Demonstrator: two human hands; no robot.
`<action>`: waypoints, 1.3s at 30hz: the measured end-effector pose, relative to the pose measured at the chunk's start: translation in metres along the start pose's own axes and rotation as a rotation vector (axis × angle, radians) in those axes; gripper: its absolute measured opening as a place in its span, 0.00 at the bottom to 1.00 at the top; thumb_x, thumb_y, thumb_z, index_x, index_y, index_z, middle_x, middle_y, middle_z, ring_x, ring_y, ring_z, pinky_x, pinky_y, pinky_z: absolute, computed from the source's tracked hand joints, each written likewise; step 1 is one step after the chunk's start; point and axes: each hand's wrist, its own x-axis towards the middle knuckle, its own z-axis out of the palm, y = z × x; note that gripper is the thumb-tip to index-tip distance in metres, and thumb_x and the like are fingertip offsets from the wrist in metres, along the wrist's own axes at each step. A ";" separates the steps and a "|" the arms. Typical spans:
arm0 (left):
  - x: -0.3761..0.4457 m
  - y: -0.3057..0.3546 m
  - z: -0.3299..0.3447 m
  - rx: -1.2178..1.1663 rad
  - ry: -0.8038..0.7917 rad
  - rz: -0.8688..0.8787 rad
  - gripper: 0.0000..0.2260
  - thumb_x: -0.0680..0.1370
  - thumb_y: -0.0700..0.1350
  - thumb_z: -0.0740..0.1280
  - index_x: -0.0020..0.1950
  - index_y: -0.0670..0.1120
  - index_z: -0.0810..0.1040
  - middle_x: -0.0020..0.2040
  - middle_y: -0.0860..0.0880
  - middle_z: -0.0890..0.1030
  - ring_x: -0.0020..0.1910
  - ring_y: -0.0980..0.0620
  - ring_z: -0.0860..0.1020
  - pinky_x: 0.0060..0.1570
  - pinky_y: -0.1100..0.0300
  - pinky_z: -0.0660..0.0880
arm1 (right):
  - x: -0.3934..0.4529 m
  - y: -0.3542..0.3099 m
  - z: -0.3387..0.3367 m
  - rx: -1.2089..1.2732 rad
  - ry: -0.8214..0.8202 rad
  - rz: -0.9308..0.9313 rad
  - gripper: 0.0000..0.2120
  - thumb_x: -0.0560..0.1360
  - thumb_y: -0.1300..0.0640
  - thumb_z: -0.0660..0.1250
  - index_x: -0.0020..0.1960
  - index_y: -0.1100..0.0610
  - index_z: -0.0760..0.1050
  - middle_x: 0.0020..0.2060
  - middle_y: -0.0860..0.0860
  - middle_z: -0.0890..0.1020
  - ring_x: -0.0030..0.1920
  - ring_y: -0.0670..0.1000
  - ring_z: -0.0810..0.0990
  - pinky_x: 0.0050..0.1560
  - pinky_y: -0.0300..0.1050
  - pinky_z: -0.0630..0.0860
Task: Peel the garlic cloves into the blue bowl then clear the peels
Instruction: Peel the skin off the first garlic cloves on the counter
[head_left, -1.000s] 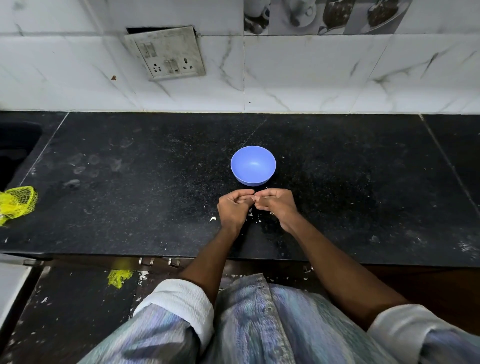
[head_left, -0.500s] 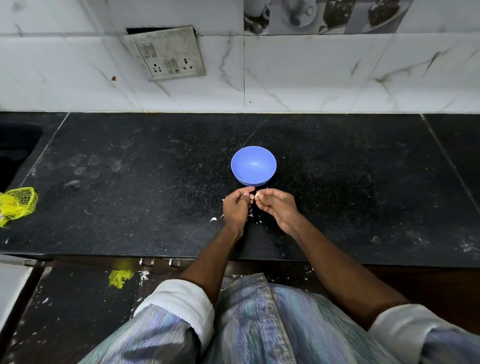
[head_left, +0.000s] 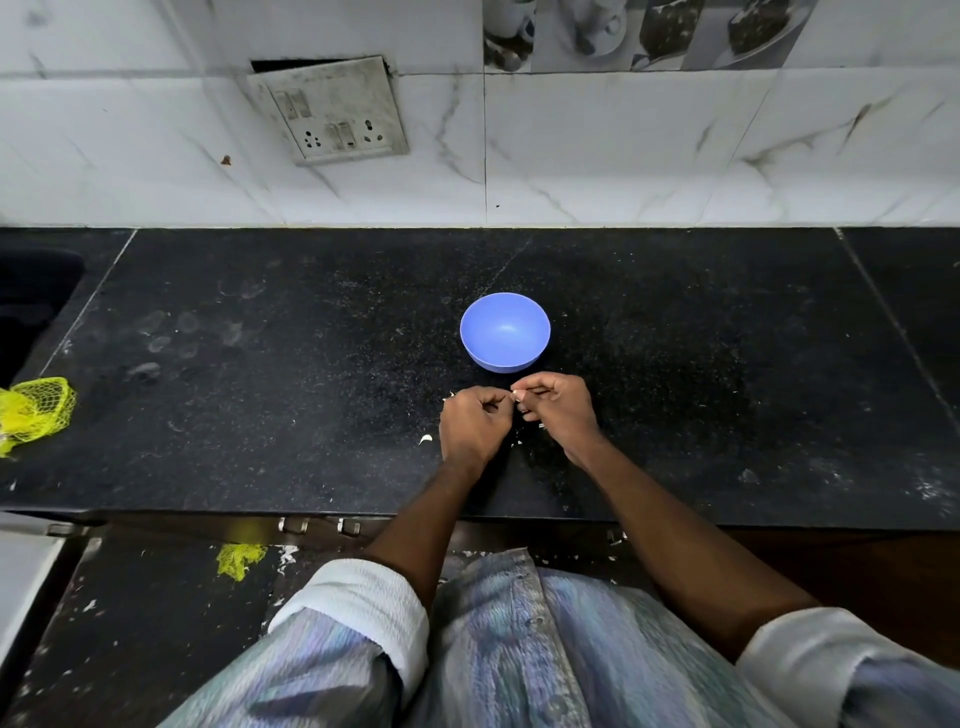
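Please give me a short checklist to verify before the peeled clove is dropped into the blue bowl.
1. Blue bowl upright on the counter: ok.
2. Bowl free to receive, nothing covering it: ok.
3. Left hand and right hand close to the bowl: ok.
4. Clove pinched between the hands: ok.
5. Clove fully peeled: cannot tell, mostly hidden.
6. Peels cleared from the counter: not ok.

A round blue bowl (head_left: 505, 332) stands upright on the black desk (head_left: 260, 415), a small whitish clove (head_left: 516, 397) is pinched just before it, and white peel (head_left: 425, 439) lies nearby.
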 end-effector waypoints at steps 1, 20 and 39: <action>-0.001 0.001 0.000 0.018 0.007 0.004 0.04 0.77 0.48 0.74 0.47 0.52 0.89 0.42 0.55 0.87 0.39 0.57 0.84 0.41 0.58 0.81 | 0.000 0.000 0.000 0.002 -0.009 0.003 0.06 0.77 0.67 0.72 0.50 0.60 0.85 0.40 0.55 0.87 0.40 0.52 0.86 0.44 0.47 0.84; -0.002 -0.001 0.000 -0.190 0.016 -0.025 0.04 0.77 0.44 0.75 0.45 0.49 0.90 0.36 0.55 0.86 0.35 0.57 0.84 0.41 0.54 0.82 | -0.006 -0.005 -0.003 0.055 -0.045 0.035 0.07 0.78 0.69 0.70 0.54 0.63 0.84 0.42 0.57 0.87 0.36 0.46 0.82 0.41 0.37 0.79; -0.003 0.007 0.005 -0.357 -0.019 -0.127 0.03 0.77 0.44 0.76 0.44 0.47 0.89 0.35 0.52 0.86 0.31 0.59 0.80 0.35 0.59 0.79 | -0.009 -0.012 -0.001 0.176 0.001 0.137 0.07 0.77 0.70 0.71 0.53 0.63 0.84 0.39 0.55 0.87 0.35 0.45 0.82 0.39 0.37 0.79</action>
